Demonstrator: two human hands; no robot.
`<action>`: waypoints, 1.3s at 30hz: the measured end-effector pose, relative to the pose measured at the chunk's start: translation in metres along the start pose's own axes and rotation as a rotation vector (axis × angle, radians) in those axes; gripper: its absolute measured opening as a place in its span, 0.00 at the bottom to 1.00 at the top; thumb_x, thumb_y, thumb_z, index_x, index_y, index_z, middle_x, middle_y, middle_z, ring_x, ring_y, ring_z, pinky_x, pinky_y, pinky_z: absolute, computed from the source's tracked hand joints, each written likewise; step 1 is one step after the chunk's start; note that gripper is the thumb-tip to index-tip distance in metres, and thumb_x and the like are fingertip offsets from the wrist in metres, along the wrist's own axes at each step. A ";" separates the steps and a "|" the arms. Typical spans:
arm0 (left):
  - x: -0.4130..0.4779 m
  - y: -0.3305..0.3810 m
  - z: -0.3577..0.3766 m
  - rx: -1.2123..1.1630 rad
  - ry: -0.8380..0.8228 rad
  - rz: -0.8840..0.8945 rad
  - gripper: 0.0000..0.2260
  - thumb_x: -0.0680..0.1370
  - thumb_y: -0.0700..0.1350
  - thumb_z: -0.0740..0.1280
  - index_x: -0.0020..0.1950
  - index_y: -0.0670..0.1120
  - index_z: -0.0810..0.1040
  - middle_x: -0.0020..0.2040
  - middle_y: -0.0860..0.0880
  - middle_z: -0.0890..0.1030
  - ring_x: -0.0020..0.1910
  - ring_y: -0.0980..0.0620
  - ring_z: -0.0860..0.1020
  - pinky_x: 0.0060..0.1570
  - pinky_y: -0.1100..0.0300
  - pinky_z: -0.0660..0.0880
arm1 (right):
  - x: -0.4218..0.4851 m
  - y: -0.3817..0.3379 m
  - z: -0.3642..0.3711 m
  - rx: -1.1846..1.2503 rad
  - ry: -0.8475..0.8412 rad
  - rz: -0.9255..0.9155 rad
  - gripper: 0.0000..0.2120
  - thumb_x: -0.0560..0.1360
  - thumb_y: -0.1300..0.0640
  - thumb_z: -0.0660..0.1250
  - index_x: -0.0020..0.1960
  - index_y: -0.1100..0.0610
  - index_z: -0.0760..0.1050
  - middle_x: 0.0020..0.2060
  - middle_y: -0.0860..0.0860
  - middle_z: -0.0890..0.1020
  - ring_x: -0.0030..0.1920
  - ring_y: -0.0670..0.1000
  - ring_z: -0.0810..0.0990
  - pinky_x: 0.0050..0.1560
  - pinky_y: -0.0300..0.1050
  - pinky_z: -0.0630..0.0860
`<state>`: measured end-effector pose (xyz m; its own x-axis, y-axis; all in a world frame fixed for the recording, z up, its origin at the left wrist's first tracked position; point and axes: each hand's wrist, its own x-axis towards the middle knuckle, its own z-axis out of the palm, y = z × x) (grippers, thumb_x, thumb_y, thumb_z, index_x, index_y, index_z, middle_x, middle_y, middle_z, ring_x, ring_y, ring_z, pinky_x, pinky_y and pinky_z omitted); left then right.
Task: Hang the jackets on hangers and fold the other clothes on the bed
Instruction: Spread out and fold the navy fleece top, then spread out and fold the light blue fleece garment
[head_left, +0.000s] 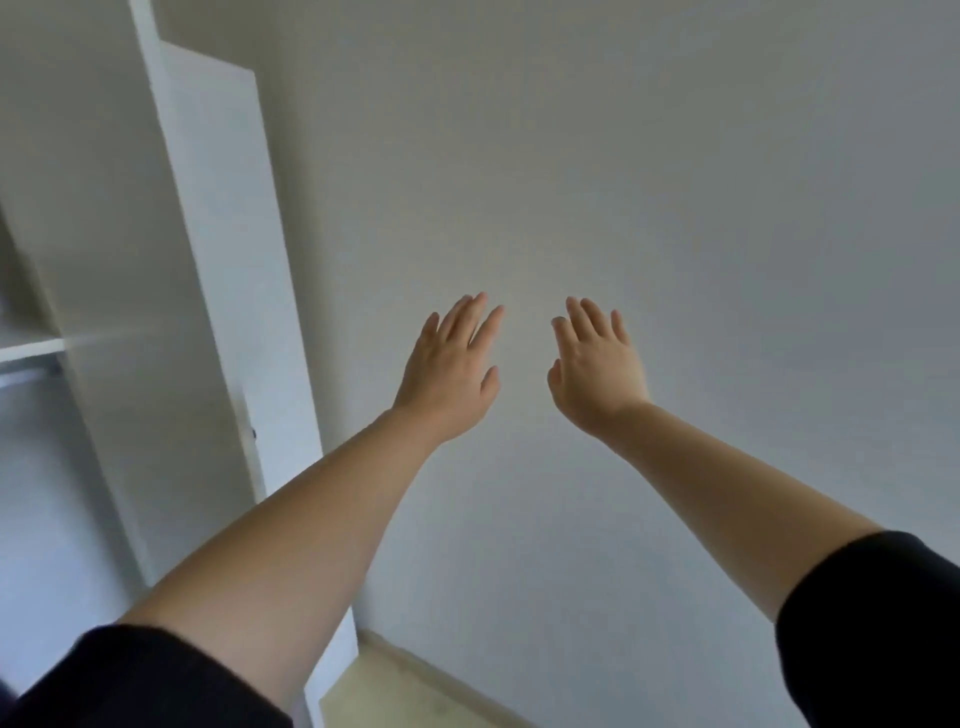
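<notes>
Both my arms stretch forward toward a plain white wall (675, 182). My left hand (452, 369) is held out flat with its fingers straight and slightly spread, holding nothing. My right hand (597, 364) mirrors it a short gap to the right, fingers straight, also holding nothing. Whether either hand touches the wall cannot be told. Black sleeves cover both upper arms at the bottom corners. No jackets, hangers, clothes or bed are in view.
An open white wardrobe (104, 208) stands at the left, with a shelf (31, 347) and a rail under it. Its open door (234, 234) projects beside the wall. A strip of pale floor (415, 696) and skirting shows at the bottom.
</notes>
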<state>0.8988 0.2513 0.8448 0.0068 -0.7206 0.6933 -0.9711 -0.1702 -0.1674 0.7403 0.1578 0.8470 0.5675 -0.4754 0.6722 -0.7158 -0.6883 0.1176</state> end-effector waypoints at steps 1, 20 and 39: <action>0.007 0.029 0.011 -0.026 0.003 0.015 0.28 0.80 0.48 0.57 0.78 0.45 0.53 0.78 0.45 0.53 0.77 0.46 0.51 0.74 0.47 0.50 | -0.015 0.028 0.001 -0.013 -0.019 0.020 0.25 0.78 0.55 0.56 0.73 0.62 0.59 0.76 0.59 0.56 0.76 0.58 0.51 0.75 0.56 0.47; 0.126 0.341 0.226 -0.370 -0.063 0.154 0.29 0.79 0.46 0.59 0.78 0.44 0.52 0.79 0.44 0.51 0.77 0.46 0.48 0.74 0.46 0.46 | -0.125 0.373 0.089 -0.132 -0.073 0.242 0.32 0.74 0.62 0.60 0.76 0.62 0.54 0.77 0.60 0.51 0.77 0.58 0.47 0.76 0.54 0.45; 0.054 0.526 0.357 -0.479 -0.142 -0.063 0.29 0.75 0.41 0.66 0.75 0.39 0.61 0.76 0.39 0.59 0.76 0.42 0.56 0.71 0.42 0.54 | -0.266 0.505 0.211 -0.019 -0.054 -0.151 0.29 0.68 0.61 0.61 0.70 0.65 0.65 0.74 0.62 0.60 0.76 0.57 0.51 0.74 0.58 0.48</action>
<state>0.4737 -0.1170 0.5437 0.0689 -0.8090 0.5838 -0.9680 0.0872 0.2351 0.3138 -0.1784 0.5735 0.6896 -0.3965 0.6060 -0.6282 -0.7439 0.2280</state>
